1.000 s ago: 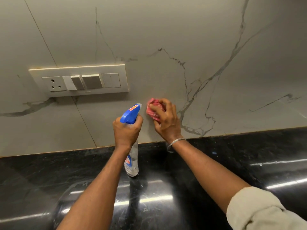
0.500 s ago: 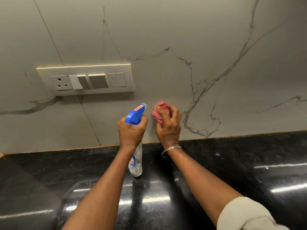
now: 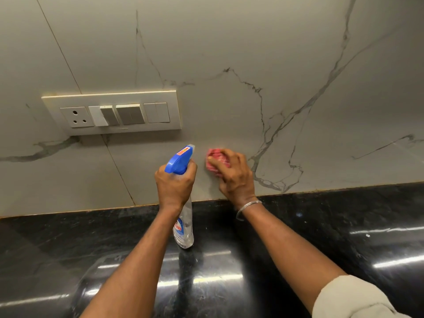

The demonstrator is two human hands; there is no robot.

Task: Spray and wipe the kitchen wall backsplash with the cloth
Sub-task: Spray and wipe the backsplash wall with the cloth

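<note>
Your left hand [image 3: 175,187] grips the spray bottle [image 3: 184,226], fingers curled round its neck below the blue trigger head, with the nozzle facing the backsplash [image 3: 229,42]. Your right hand [image 3: 236,177] bunches the pink cloth [image 3: 214,158] and presses it to the wall just above the black counter [image 3: 344,226]. You seem mid-wipe on one low patch. The wider wall, including around the switch plate [image 3: 112,113], is probably left to do.
</note>
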